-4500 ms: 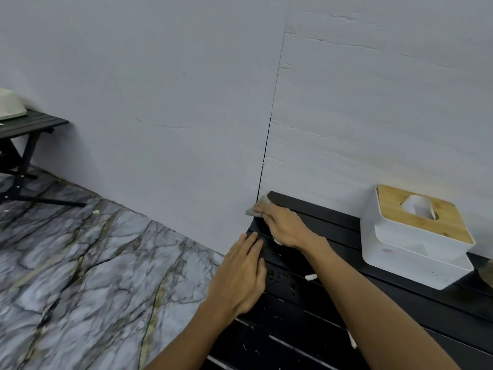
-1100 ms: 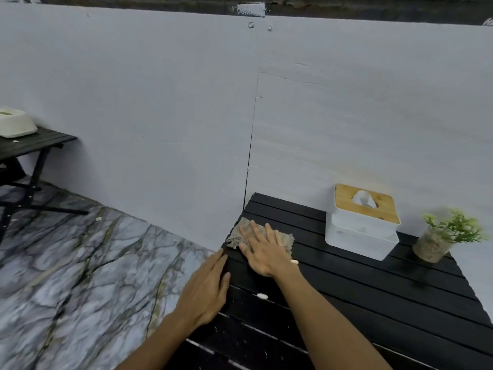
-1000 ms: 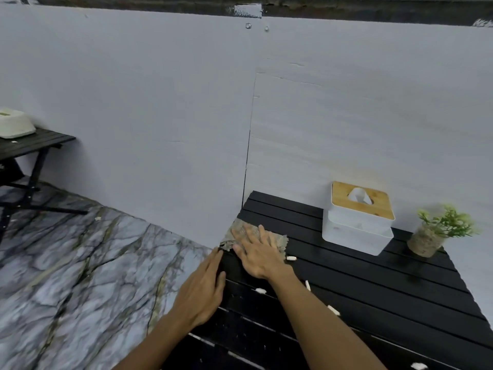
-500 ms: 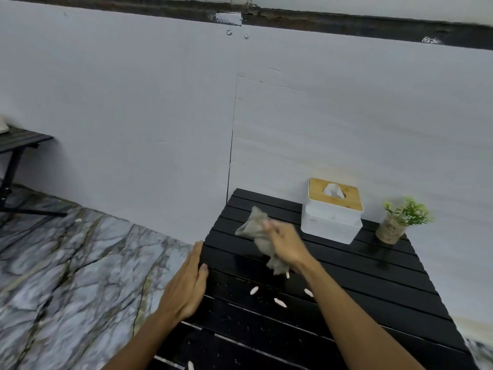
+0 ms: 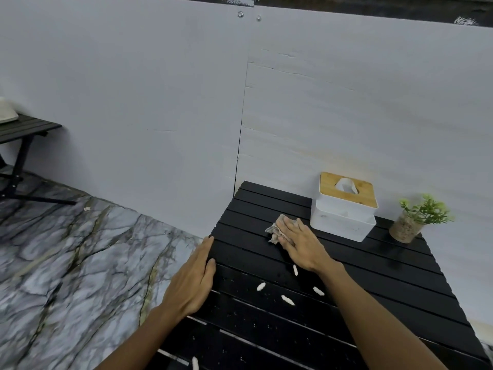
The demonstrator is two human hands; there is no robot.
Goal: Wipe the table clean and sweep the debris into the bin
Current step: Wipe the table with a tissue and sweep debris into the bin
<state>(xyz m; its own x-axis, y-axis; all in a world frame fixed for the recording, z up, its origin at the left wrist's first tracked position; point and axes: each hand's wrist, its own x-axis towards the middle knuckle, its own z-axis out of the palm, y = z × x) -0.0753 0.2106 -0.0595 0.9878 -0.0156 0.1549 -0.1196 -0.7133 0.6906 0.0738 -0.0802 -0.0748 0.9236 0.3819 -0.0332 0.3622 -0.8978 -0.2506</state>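
A black slatted table (image 5: 386, 284) stands against a pale wall. My right hand (image 5: 301, 243) presses flat on a crumpled grey cloth (image 5: 276, 231) near the table's back, just left of the tissue box. My left hand (image 5: 193, 279) lies flat with straight fingers along the table's left edge, holding nothing. Several small white crumbs (image 5: 286, 300) lie on the slats between my two forearms, and one more crumb (image 5: 195, 363) sits near the front edge. No bin is in view.
A white tissue box with a wooden lid (image 5: 345, 206) and a small potted plant (image 5: 416, 218) stand at the table's back right. A marble-patterned floor (image 5: 80, 263) lies to the left. A second dark table (image 5: 24, 129) stands far left.
My right hand had lifted the cloth off the left part of the table; now it presses the cloth down farther back and right, beside the tissue box. The left hand stayed at the edge.
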